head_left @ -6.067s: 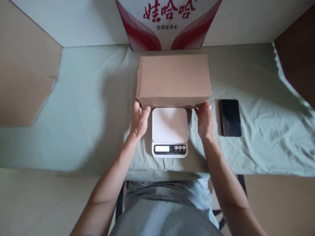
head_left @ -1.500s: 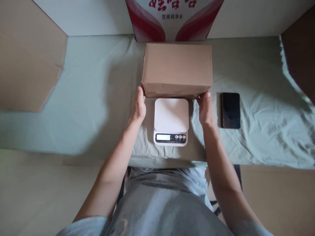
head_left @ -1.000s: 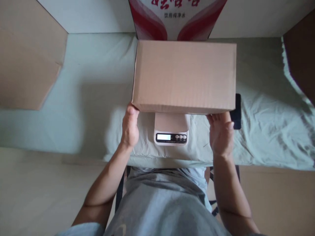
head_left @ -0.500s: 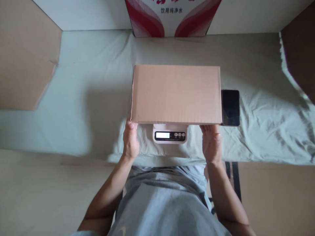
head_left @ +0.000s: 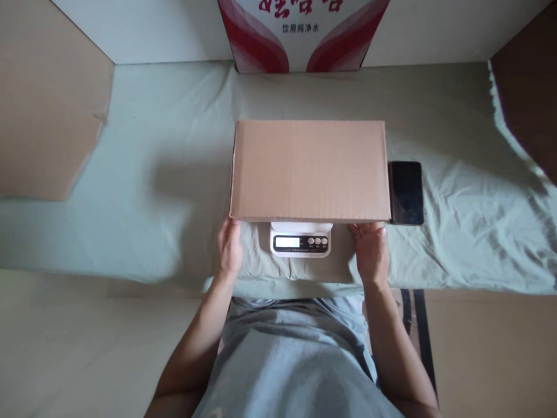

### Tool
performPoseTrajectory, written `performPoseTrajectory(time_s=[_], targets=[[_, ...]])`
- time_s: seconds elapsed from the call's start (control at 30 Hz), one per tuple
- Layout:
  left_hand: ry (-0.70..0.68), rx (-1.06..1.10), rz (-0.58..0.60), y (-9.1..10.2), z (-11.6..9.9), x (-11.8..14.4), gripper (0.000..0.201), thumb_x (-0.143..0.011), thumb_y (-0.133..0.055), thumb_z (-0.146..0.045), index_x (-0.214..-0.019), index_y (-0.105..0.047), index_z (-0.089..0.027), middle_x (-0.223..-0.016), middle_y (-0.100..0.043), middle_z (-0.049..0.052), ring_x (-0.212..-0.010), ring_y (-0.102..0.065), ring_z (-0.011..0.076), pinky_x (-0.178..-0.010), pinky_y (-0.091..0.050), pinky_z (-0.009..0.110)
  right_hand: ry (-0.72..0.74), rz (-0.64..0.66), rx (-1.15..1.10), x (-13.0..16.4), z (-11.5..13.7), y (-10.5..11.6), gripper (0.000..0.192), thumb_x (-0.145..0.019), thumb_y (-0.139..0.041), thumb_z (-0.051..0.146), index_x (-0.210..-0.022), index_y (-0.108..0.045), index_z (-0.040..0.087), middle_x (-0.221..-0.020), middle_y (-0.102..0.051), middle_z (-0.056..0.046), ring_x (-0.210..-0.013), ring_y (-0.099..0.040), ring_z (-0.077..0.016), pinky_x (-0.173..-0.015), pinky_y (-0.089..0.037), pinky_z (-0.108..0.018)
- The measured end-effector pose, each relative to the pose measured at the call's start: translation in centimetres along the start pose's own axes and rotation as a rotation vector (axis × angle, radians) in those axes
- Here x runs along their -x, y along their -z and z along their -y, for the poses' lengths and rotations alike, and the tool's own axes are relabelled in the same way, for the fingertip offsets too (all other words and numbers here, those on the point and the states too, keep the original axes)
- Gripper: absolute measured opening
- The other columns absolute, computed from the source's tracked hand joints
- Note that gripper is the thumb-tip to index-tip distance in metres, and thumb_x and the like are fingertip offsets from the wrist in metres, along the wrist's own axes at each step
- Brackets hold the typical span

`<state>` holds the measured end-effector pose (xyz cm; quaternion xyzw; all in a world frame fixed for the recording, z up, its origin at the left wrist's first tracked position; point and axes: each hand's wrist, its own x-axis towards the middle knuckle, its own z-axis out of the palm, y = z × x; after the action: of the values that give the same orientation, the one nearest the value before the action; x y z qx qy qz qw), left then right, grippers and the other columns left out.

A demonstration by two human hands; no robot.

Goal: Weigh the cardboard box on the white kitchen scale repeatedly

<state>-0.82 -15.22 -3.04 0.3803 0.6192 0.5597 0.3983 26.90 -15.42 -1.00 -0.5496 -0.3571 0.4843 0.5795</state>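
Note:
A closed brown cardboard box point(head_left: 310, 171) sits over a small white digital scale point(head_left: 301, 246), hiding most of its platform. The scale's lit display and buttons face me, but its reading is too pale to make out. My left hand point(head_left: 229, 247) grips the box at its near left corner, its fingertips hidden beside and under it. At the near right part, my right hand point(head_left: 372, 252) reaches under the box's lower edge, most of its fingers out of sight. Whether the box's full weight rests on the scale, I cannot tell.
A black phone point(head_left: 407, 193) lies just right of the box on the green cloth point(head_left: 174, 128). Behind stands a red and white printed carton point(head_left: 300, 52). Large cardboard panels rise at the left point(head_left: 47, 116) and right point(head_left: 531, 93). The cloth's front edge lies close to my body.
The box has come down slightly, and both hands have sunk a little with it. My left thumb shows less on the box's front. The whole view has shifted slightly.

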Motion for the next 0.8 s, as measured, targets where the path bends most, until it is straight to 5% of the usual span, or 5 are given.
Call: performPoseTrajectory(time_s=[0.43,0.63,0.8], targets=[[0.047,0.068,-0.038,0.3,-0.3,-0.3,0.025,-0.083,-0.059,-0.038,-0.101,-0.066,-0.022,-0.112,-0.068,0.006,-0.115,-0.059,0.0214,-0.106,-0.042,0.036,-0.01,-0.042,-0.015,0.0,0.2,-0.3,0.042,-0.088,-0.039,0.054,-0.114,-0.059,0.028,-0.125,-0.061,-0.005,-0.119,-0.055,-0.0198,-0.106,-0.038,-0.046],[-0.015,0.184,-0.019,0.6,-3.9,0.2,0.025,-0.086,-0.056,-0.036,-0.106,-0.066,-0.024,-0.121,-0.064,0.005,-0.118,-0.057,0.0202,-0.096,-0.05,0.034,0.164,-0.092,-0.044,0.5,1.7,-0.8,0.048,-0.082,-0.045,0.053,-0.123,-0.056,0.03,-0.13,-0.057,-0.004,-0.12,-0.053,-0.0213,-0.103,-0.04,-0.044],[-0.089,0.224,0.164,-0.7,-6.7,1.2,0.034,-0.088,-0.051,-0.05,-0.112,-0.06,-0.028,-0.124,-0.058,0.003,-0.124,-0.051,0.0202,-0.104,-0.044,0.037,0.278,-0.039,-0.009,0.5,3.2,-2.5,0.049,-0.077,-0.049,0.057,-0.117,-0.059,0.03,-0.124,-0.059,-0.004,-0.118,-0.054,-0.0235,-0.104,-0.039,-0.045]])
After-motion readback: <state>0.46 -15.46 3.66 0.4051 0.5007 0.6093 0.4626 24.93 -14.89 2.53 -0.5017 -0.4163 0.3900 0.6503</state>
